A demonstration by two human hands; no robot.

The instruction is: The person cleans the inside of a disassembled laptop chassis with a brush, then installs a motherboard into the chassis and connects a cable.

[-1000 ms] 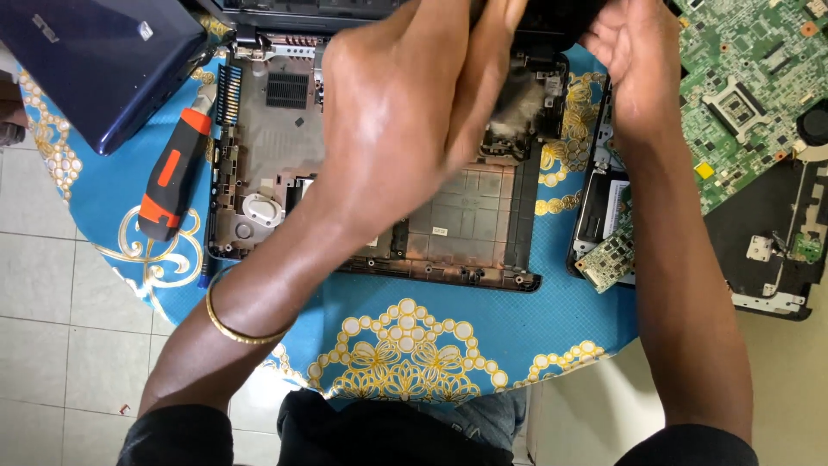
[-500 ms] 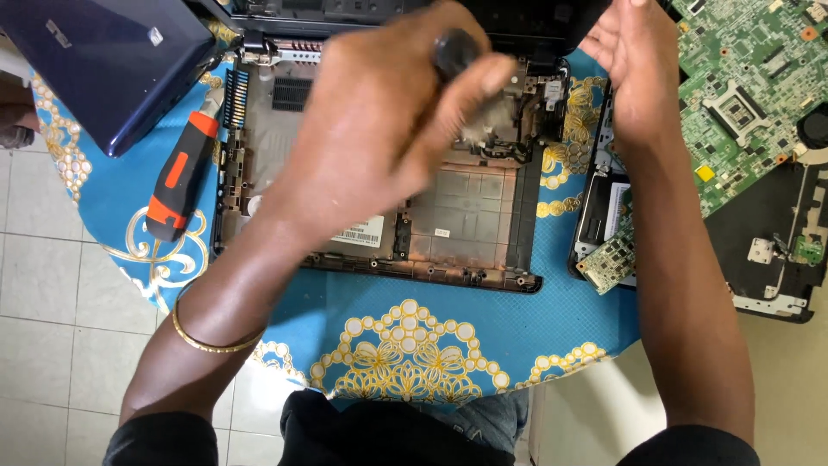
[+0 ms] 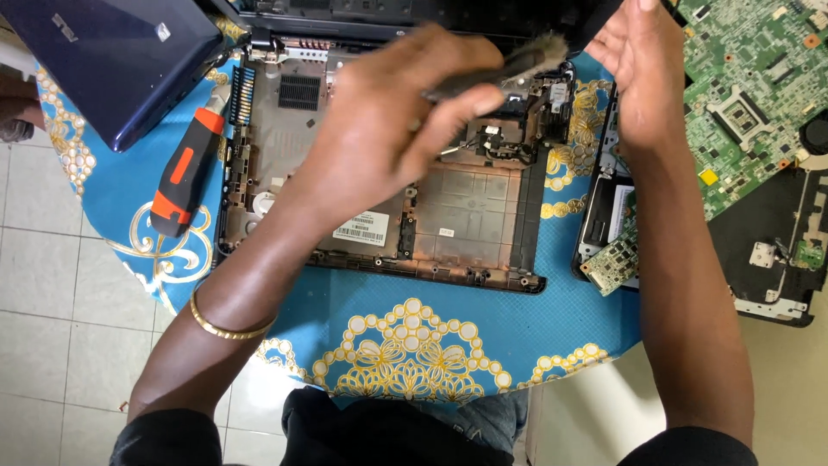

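Left hand (image 3: 388, 129) is closed around a dark-handled brush (image 3: 509, 67), its soft bristles blurred over the hollow plastic laptop base (image 3: 466, 216). Right hand (image 3: 642, 73), fingers curled, is pressed on the raised black lid (image 3: 414, 15). Inside the base, a white label and small wires are seen; the blue patterned worktop (image 3: 405, 336) lies beneath.

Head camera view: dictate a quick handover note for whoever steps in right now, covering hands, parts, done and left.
Left hand: fingers shut on a dark-handled brush with pale bristles, over the far right corner of the opened black laptop base shell.
Right hand: on the dark laptop edge at the far side; grip unclear.
Orange-and-black screwdriver lies left of the shell, green circuit board to the right.
Done: board out. Left: dusting.
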